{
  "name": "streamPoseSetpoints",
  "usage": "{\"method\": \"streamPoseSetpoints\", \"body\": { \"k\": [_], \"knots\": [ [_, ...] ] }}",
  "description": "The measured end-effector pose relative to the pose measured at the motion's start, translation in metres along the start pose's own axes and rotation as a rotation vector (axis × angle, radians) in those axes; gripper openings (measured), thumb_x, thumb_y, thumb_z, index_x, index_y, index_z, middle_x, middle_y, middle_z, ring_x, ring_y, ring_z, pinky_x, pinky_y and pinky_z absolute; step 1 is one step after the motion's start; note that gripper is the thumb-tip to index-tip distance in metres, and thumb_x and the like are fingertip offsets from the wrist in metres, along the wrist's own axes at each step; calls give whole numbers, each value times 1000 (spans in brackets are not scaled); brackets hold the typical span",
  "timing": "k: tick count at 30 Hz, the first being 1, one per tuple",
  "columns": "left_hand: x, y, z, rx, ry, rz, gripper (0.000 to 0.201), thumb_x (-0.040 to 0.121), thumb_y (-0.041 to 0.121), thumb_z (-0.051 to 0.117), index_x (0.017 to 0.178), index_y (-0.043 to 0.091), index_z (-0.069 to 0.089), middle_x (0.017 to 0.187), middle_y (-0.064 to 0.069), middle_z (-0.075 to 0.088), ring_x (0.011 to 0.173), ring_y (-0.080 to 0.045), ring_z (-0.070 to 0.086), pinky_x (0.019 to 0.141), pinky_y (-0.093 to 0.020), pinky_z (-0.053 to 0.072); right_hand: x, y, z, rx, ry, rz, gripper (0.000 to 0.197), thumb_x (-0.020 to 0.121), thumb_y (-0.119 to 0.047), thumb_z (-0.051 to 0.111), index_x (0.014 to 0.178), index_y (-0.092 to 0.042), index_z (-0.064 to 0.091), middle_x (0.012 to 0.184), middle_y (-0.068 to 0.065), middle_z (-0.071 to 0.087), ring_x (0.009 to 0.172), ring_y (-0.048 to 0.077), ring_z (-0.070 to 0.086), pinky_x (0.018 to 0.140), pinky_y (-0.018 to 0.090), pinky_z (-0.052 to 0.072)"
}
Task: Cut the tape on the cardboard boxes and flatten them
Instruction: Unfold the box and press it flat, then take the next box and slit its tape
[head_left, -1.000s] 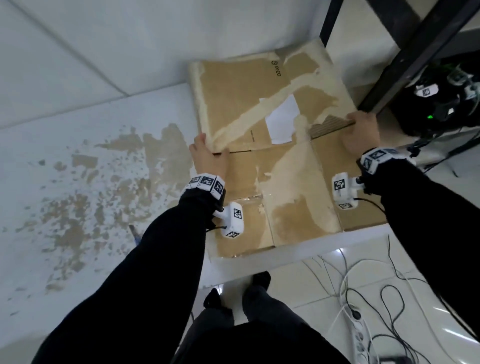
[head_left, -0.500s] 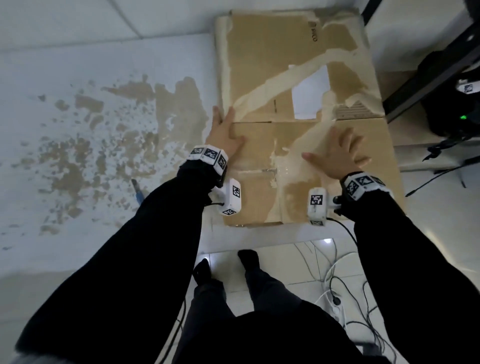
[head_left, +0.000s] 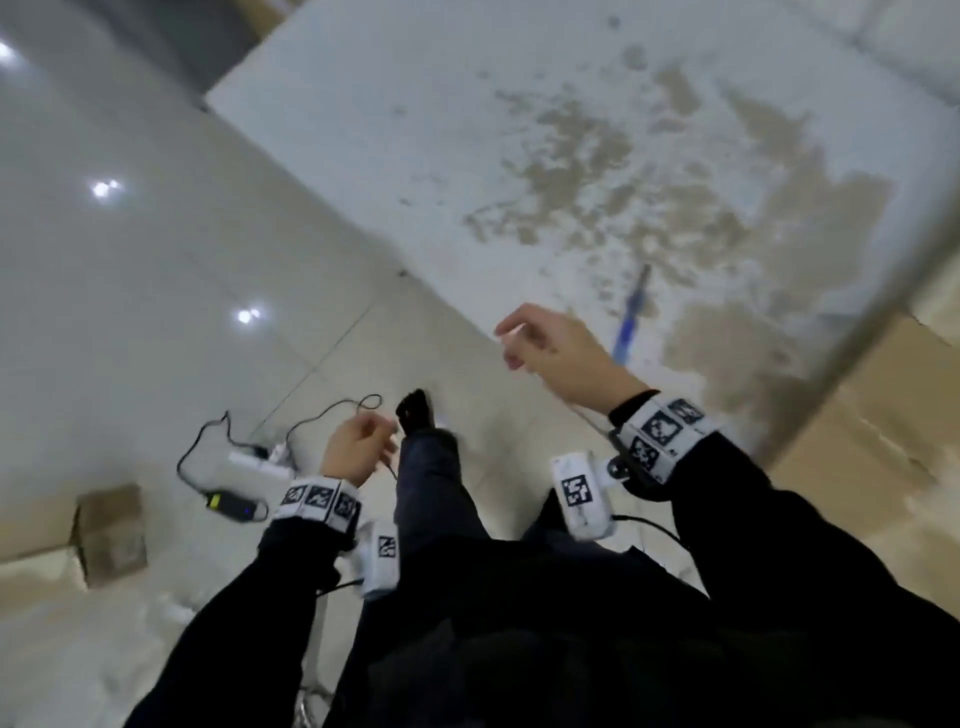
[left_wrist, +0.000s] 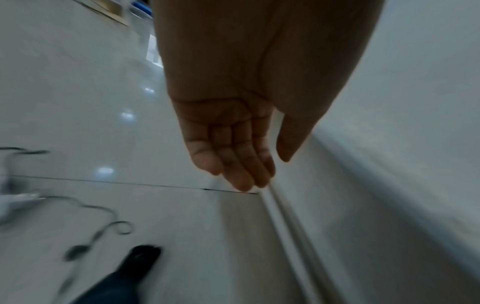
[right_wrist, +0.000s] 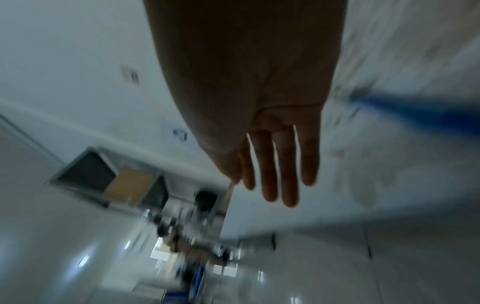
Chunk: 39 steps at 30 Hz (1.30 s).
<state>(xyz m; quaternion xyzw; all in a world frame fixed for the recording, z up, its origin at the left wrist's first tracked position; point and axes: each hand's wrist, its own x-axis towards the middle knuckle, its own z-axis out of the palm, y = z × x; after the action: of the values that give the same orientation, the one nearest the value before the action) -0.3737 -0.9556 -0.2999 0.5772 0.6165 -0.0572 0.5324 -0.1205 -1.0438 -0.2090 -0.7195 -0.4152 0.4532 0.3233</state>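
We see the pale tiled floor (head_left: 130, 291) filling the left of the head view, and above it the white tabletop (head_left: 415, 130), its surface blotched with brown torn-paper residue that thickens toward its right edge. Past that right edge, at the right border of the view, lies the flattened cardboard (head_left: 862, 441), brown with pale torn patches; no print on it can be read from here. A small closed cardboard box (head_left: 109, 535) sits on the floor at the lower left, well apart from the tabletop, and any label on it is too blurred to read. Near it on the floor a black cable (head_left: 291, 431) loops to a white power strip (head_left: 260, 465) and a dark adapter (head_left: 234, 505). Our black sleeves (head_left: 779, 561) end in white wristbands printed with black square marker patterns, with no legible words. A blue-handled cutter (head_left: 631, 317) lies on the tabletop near its front edge, just beyond our right hand (head_left: 561, 353), which hangs in the air over that edge with fingers (right_wrist: 288, 164) straight and slightly apart, holding nothing. Our left hand (head_left: 356, 449) hangs lower, over the floor beside our dark shoe (head_left: 415, 410), its fingers (left_wrist: 233, 160) relaxed, lying close together and gently curved, also holding nothing.
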Motion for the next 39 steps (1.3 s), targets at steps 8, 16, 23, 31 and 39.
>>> {"method": "streamPoseSetpoints", "body": {
  "k": [8, 16, 23, 31, 39],
  "knots": [
    [55, -135, -162, -270, 71, -652, 34, 100, 9, 44, 124, -15, 49, 97, -22, 52, 60, -23, 47, 34, -24, 39, 191, -56, 166, -385, -571, 207, 23, 94, -22, 53, 113, -9, 58, 94, 7, 61, 77, 20, 59, 72, 26, 48],
    [154, -100, -267, -325, 64, -517, 33, 99, 10, 46, 123, -11, 54, 92, -17, 56, 61, -19, 52, 44, -18, 42, 319, -73, 199, -189, -370, 638, 9, 96, -14, 43, 98, -12, 52, 73, 5, 56, 59, 17, 53, 54, 24, 39],
    [273, -21, -365, -349, 69, -411, 28, 99, 16, 47, 120, 0, 57, 84, -11, 63, 55, -13, 57, 42, -18, 38, 440, -120, 221, -50, -335, 859, 15, 98, -12, 41, 99, -3, 52, 85, 12, 59, 62, 20, 52, 55, 26, 39],
    [366, 41, -521, -243, 145, -401, 27, 98, 15, 48, 117, -1, 59, 74, -6, 61, 42, -5, 56, 39, -14, 37, 612, -239, 259, 116, -228, 744, 15, 98, -14, 44, 101, -3, 53, 74, 8, 56, 62, 20, 54, 56, 27, 40],
    [483, 67, -655, -69, 17, -506, 34, 100, 11, 45, 125, -11, 49, 103, -26, 64, 78, -32, 60, 61, -28, 46, 736, -305, 264, 128, -302, 606, 16, 98, -20, 45, 103, -7, 53, 78, 6, 60, 63, 17, 58, 56, 25, 44]
  ]
}}
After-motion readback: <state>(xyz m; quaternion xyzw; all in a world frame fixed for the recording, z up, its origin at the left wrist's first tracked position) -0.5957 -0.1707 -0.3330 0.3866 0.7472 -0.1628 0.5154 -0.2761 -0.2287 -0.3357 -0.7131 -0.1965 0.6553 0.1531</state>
